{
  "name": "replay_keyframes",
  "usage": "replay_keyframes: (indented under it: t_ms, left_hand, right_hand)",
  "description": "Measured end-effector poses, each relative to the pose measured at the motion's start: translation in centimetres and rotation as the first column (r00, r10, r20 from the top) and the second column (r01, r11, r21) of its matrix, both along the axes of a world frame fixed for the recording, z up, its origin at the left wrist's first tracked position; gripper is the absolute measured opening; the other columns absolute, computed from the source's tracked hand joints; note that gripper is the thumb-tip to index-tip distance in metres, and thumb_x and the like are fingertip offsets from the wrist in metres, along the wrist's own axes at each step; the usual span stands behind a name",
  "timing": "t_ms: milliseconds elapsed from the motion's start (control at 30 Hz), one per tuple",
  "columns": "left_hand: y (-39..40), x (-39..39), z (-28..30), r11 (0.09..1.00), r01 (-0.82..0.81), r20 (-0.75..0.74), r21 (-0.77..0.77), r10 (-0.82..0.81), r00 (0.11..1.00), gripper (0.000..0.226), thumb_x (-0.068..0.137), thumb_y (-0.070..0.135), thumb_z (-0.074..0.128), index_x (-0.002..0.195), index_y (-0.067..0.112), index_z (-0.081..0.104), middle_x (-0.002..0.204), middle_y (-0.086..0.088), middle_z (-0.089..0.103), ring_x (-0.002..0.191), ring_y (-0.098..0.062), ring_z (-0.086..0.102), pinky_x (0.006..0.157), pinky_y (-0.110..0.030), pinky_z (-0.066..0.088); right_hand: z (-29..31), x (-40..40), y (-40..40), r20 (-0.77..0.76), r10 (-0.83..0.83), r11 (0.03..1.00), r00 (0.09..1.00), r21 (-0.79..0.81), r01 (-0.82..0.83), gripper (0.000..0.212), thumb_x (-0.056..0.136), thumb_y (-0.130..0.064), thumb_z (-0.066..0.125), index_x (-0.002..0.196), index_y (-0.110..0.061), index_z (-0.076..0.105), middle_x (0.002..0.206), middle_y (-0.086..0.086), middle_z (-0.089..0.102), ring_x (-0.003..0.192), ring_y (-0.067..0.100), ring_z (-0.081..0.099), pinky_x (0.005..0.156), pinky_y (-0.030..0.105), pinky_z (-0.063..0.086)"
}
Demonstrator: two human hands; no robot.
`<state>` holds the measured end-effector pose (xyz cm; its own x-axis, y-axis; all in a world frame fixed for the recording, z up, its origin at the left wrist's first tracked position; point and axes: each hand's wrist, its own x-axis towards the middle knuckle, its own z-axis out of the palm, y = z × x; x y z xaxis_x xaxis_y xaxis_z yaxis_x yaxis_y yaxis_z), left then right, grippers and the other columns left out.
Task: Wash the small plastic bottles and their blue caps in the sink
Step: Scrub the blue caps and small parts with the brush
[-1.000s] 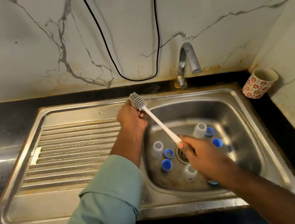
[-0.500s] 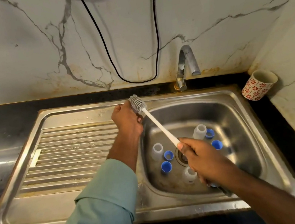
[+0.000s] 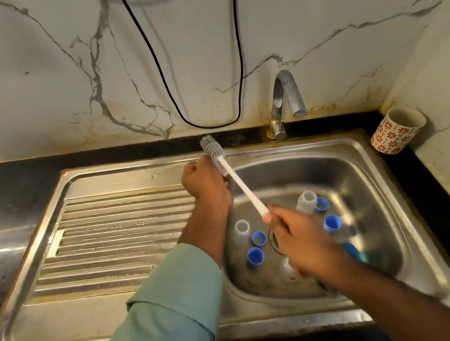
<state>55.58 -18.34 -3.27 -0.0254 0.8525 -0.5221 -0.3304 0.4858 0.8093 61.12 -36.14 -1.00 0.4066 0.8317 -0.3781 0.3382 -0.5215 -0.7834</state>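
My right hand (image 3: pixel 303 243) grips the lower end of a white bottle brush (image 3: pixel 241 185) over the sink basin (image 3: pixel 367 181). Its grey bristle head (image 3: pixel 211 149) points up and left, past my left hand (image 3: pixel 205 181). That hand is curled into a fist against the brush's neck at the basin's left rim; whatever it holds is hidden. Small translucent bottles stand in the basin at left (image 3: pixel 242 230) and at the back (image 3: pixel 306 201); a third (image 3: pixel 287 269) is partly hidden by my right hand. Several blue caps (image 3: pixel 255 256) lie around the drain.
A drainboard (image 3: pixel 112 235) fills the sink's left half. The tap (image 3: pixel 284 98) stands behind the basin with no water running. A red-flowered cup (image 3: pixel 396 131) sits on the black counter at back right. A black cable (image 3: pixel 168 86) hangs on the marble wall.
Both hands and the brush have kept nearly the same pose. The right hand has shifted slightly along the handle, and the view has tilted a little.
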Motion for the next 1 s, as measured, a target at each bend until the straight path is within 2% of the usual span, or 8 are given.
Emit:
replay_keyframes:
  t_ms: [133, 300, 433, 567, 700, 800, 867, 1000]
  left_hand:
    - [-1.8, 0.3, -0.9, 0.994, 0.046, 0.058, -0.099, -0.040, 0.997, 0.022, 0.098, 0.034, 0.059, 0.086, 0.016, 0.055, 0.081, -0.005, 0.058, 0.061, -0.014, 0.049, 0.046, -0.024, 0.039]
    - [-0.9, -1.3, -1.8, 0.969, 0.232, 0.254, -0.087, -0.203, 0.946, 0.062, 0.093, 0.068, 0.038, 0.118, 0.018, 0.064, 0.090, -0.004, 0.062, 0.050, -0.004, 0.044, 0.039, -0.016, 0.040]
    - [-1.4, -1.4, -1.4, 0.964, 0.267, 0.377, 0.007, -0.250, 0.892, 0.050, 0.082, 0.052, 0.062, 0.108, 0.009, 0.056, 0.084, -0.006, 0.061, 0.060, -0.007, 0.060, 0.057, -0.022, 0.057]
    - [-1.0, -1.3, -1.4, 0.971, 0.230, 0.468, -0.061, -0.176, 0.866, 0.041, 0.101, 0.050, 0.041, 0.113, 0.012, 0.048, 0.109, -0.018, 0.063, 0.091, -0.029, 0.072, 0.083, -0.045, 0.057]
    - [-2.3, -0.4, -1.4, 0.938, 0.347, 0.380, -0.015, -0.315, 0.870, 0.038, 0.105, 0.046, 0.037, 0.101, 0.015, 0.059, 0.088, -0.008, 0.073, 0.088, -0.027, 0.074, 0.080, -0.042, 0.053]
    - [-1.4, -0.1, -1.2, 0.977, 0.188, 0.466, -0.097, -0.122, 0.876, 0.044, 0.102, 0.049, 0.043, 0.104, 0.008, 0.060, 0.079, -0.010, 0.064, 0.071, -0.021, 0.068, 0.073, -0.035, 0.056]
    - [-0.5, -0.3, -1.5, 0.988, 0.089, 0.517, -0.128, -0.010, 0.856, 0.044, 0.100, 0.047, 0.048, 0.116, 0.007, 0.056, 0.078, -0.009, 0.060, 0.062, -0.017, 0.061, 0.071, -0.032, 0.056]
    - [-1.1, 0.6, -1.2, 0.993, 0.106, 0.493, -0.058, -0.064, 0.868, 0.043, 0.099, 0.043, 0.051, 0.124, 0.009, 0.056, 0.085, -0.010, 0.066, 0.067, -0.018, 0.069, 0.067, -0.031, 0.059]
  right_hand:
    - [1.0, 2.0, 0.9, 0.005, -0.060, 0.997, 0.998, 0.041, 0.060, 0.018, 0.103, -0.038, 0.040, 0.092, -0.045, 0.051, 0.059, 0.001, 0.052, 0.040, 0.014, 0.044, 0.040, 0.028, 0.042]
    - [0.8, 2.6, -2.2, -0.068, -0.075, 0.997, 0.995, 0.008, 0.076, 0.021, 0.102, -0.038, 0.042, 0.115, -0.039, 0.058, 0.063, 0.004, 0.048, 0.041, 0.014, 0.040, 0.041, 0.027, 0.041]
    - [0.4, 2.1, -3.1, -0.113, -0.095, 0.994, 0.989, 0.042, 0.100, 0.020, 0.101, -0.038, 0.043, 0.106, -0.034, 0.062, 0.062, 0.002, 0.048, 0.043, 0.013, 0.041, 0.043, 0.028, 0.042]
    - [1.0, 1.1, -3.9, -0.143, -0.077, 0.993, 0.987, 0.081, 0.089, 0.027, 0.100, -0.035, 0.043, 0.093, -0.053, 0.063, 0.059, 0.000, 0.045, 0.046, 0.015, 0.039, 0.045, 0.031, 0.041]
    - [0.7, 0.6, -2.9, -0.049, -0.031, 0.999, 0.998, 0.021, 0.032, 0.026, 0.102, -0.037, 0.041, 0.090, -0.052, 0.059, 0.052, -0.010, 0.053, 0.043, 0.012, 0.042, 0.044, 0.030, 0.044]
    - [1.2, 0.4, -2.7, -0.033, 0.019, 1.000, 0.999, -0.018, -0.019, 0.022, 0.103, -0.037, 0.038, 0.101, -0.034, 0.060, 0.053, -0.026, 0.056, 0.040, 0.013, 0.043, 0.043, 0.029, 0.044]
    - [1.7, 0.0, -3.1, -0.037, 0.079, 0.995, 0.996, -0.062, -0.081, 0.024, 0.103, -0.038, 0.038, 0.098, -0.031, 0.060, 0.060, -0.016, 0.059, 0.038, 0.014, 0.046, 0.043, 0.029, 0.046]
    - [1.6, -0.1, -1.3, -0.045, 0.015, 0.998, 0.999, -0.055, -0.017, 0.025, 0.103, -0.039, 0.036, 0.103, -0.027, 0.059, 0.066, -0.008, 0.051, 0.037, 0.015, 0.045, 0.041, 0.028, 0.044]
